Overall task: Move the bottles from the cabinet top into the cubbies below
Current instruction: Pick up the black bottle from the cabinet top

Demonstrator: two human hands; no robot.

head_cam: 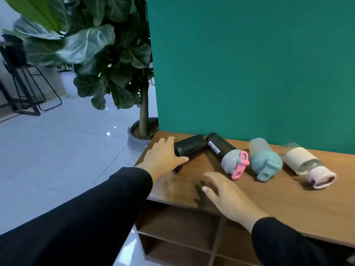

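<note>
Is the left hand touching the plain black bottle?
Touching. In the head view the left hand lies over the near end of the black bottle, fingers curled onto it, no gap showing.

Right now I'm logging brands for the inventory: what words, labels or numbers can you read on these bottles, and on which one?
"MYPROTEIN": white letters along the side of the black shaker bottle with the pink-and-grey lid.
A smaller white line beside it on the same bottle: too small to read.
Plain black bottle, teal bottle, glass bottle with the cream sleeve: no text visible.
</note>
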